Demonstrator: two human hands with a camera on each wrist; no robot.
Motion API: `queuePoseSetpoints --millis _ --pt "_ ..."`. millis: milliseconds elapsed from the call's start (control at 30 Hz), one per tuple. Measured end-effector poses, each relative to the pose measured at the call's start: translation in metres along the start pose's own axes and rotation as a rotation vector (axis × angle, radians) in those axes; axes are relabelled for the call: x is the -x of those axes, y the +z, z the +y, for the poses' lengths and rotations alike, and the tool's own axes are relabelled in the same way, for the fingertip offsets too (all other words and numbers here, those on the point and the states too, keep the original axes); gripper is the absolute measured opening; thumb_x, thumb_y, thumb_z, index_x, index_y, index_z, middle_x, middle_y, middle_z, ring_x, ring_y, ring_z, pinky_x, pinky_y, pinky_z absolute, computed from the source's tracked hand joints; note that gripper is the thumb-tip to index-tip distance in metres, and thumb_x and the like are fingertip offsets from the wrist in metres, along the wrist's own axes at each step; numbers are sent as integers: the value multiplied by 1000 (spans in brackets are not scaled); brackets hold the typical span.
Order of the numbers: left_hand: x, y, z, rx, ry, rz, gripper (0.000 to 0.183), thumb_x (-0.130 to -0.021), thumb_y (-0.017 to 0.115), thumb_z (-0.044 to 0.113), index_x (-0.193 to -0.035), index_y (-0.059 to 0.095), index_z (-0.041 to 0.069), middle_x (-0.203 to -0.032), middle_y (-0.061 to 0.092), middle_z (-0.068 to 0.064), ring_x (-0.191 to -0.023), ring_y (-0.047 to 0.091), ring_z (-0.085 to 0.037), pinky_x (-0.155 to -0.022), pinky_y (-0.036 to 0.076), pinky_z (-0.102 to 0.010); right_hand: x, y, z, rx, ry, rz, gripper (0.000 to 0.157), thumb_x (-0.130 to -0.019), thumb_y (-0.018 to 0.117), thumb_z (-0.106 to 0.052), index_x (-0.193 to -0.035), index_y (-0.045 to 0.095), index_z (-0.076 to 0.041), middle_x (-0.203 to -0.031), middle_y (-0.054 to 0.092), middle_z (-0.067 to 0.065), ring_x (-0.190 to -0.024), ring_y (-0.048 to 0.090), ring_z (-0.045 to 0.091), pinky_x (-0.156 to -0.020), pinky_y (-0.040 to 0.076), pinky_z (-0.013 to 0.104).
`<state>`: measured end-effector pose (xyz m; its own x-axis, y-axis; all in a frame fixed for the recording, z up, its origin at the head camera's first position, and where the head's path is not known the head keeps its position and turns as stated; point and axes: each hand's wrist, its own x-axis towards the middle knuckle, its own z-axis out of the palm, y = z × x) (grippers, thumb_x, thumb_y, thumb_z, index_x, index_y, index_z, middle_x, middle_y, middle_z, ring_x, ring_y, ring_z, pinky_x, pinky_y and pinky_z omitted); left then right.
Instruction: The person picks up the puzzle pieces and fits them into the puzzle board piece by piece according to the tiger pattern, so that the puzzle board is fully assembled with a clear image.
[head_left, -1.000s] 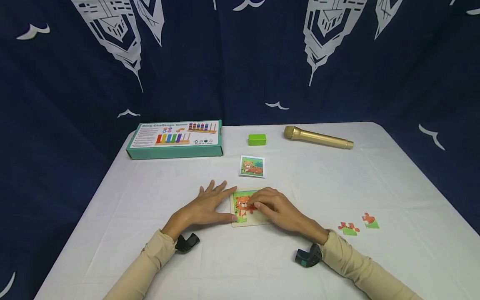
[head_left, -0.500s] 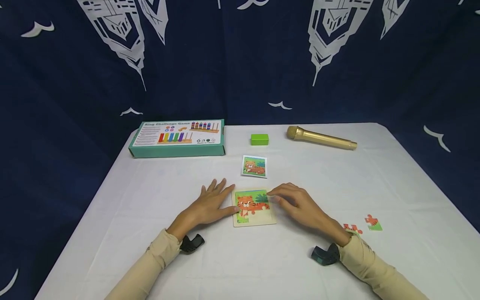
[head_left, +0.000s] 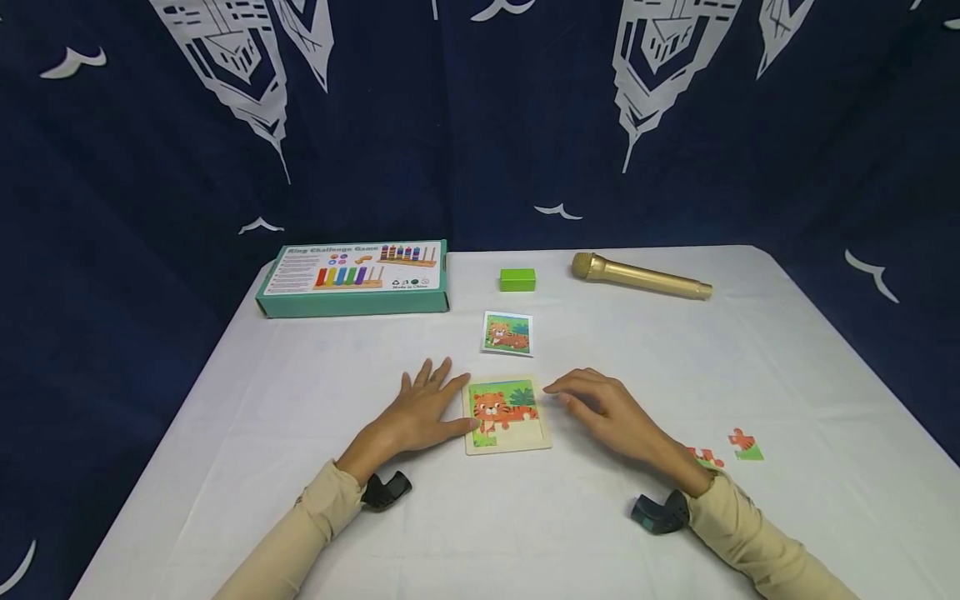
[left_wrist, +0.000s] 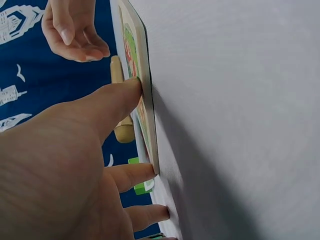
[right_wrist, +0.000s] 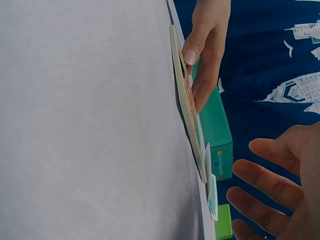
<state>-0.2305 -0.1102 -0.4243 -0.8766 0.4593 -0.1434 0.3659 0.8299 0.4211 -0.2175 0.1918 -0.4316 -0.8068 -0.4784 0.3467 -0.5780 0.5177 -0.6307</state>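
A wooden jigsaw board point(head_left: 510, 446) with a tiger picture lies mid-table in the head view; its lower right part shows bare wood. My left hand point(head_left: 416, 414) is spread at the board's left side, thumb and index finger touching its edge. In the left wrist view the thumb point(left_wrist: 117, 100) rests on the rim. My right hand point(head_left: 611, 414) hovers just right of the board with relaxed fingers, holding nothing. Two loose puzzle pieces lie at the right: one piece point(head_left: 746, 445) in full sight, the other piece point(head_left: 707, 457) partly hidden by the right forearm.
Behind the board stands a small tiger picture card point(head_left: 507, 334). Farther back are a green block point(head_left: 517, 280), a gold microphone point(head_left: 641, 277) and a teal Ring Challenge Game box point(head_left: 352, 282). White cloth covers the table point(head_left: 480, 533); a dark blue patterned curtain point(head_left: 450, 125) hangs behind.
My right hand has moved off the board to the right, uncovering the upper right of the tiger picture. The left hand stays at the board's left edge.
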Motion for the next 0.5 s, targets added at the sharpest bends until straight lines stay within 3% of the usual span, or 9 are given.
queuePoseSetpoints --millis 500 --pt "-3 4 3 -23 -14 14 81 -86 59 58 -149 36 12 -158 14 -21 -144 1 -46 -109 1 -69 4 -3 0 36 -8 6 21 -95 59 -10 -112 70 -16 -111 66 -11 -108 58 9 -93 48 35"
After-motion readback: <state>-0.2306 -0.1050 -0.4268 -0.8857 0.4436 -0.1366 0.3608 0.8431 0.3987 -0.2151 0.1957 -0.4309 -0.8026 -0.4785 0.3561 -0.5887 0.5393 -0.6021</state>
